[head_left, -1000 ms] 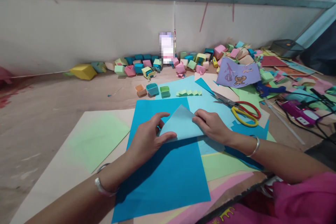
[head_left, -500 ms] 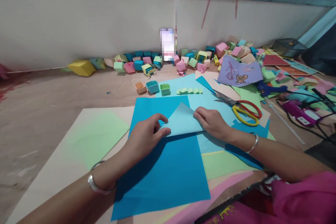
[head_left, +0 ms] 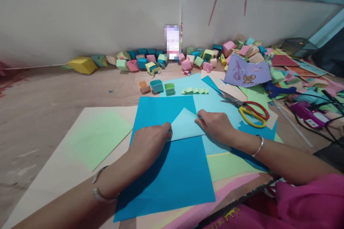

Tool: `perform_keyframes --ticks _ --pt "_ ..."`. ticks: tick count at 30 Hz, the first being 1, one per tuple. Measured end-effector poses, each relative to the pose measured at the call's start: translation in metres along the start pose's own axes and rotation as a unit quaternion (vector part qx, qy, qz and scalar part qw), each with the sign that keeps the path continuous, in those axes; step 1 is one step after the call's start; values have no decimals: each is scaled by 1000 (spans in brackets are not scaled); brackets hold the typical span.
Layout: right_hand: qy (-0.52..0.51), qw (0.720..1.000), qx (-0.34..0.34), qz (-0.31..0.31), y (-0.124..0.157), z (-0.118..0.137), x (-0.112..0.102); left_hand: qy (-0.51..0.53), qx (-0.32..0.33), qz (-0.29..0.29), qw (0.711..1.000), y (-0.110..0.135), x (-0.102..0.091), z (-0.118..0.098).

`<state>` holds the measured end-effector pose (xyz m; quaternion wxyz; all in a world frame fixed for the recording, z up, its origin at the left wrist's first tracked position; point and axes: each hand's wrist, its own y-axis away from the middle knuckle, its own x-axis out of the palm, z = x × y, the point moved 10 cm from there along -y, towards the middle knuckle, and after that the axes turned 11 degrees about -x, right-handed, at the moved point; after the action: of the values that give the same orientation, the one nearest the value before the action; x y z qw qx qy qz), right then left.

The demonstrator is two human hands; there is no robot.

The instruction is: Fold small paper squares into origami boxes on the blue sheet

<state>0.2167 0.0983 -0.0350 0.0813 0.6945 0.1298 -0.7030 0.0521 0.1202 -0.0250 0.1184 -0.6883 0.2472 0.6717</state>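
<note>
A light blue paper, folded to a triangle with its tip pointing away from me, lies on a large darker blue sheet. My left hand presses the fold's left corner with its fingertips curled down. My right hand pinches the right edge of the same folded paper, fingers together. Both wrists wear a silver bangle.
Red and yellow scissors lie just right of my right hand. Three small paper boxes and a green zigzag strip sit beyond the sheets. Several folded cubes line the wall. A glue gun with cables lies far right.
My left hand slid left and down along the fold, flattening the triangle; its fingers curled in. The right hand stayed on the right edge. The view tilted slightly downward.
</note>
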Motion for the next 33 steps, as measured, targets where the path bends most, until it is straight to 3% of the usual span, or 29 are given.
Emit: perform_keyframes --ticks 4,8,11,14,16,26,30,33 --pt "10 1000 0 6 0 1 2 -23 33 -17 999 8 -4 -7" --pt "11 1000 -8 11 0 2 5 -112 41 -37 992 14 -10 -17" --pt "6 1000 -17 10 0 3 5 -113 136 -72 982 20 -11 -39" --pt "-1 1000 -13 15 0 2 5 -68 254 -47 964 27 0 -58" --pt "-6 1000 -9 19 0 1 5 -56 287 -28 956 28 6 -63" --pt "3 1000 -23 14 -2 3 5 -77 281 -24 956 15 11 -73" --pt "53 994 -96 5 -2 9 -17 -77 283 -35 955 15 11 -72" --pt "6 983 -178 48 6 21 -25 -82 283 -42 955 14 13 -71"
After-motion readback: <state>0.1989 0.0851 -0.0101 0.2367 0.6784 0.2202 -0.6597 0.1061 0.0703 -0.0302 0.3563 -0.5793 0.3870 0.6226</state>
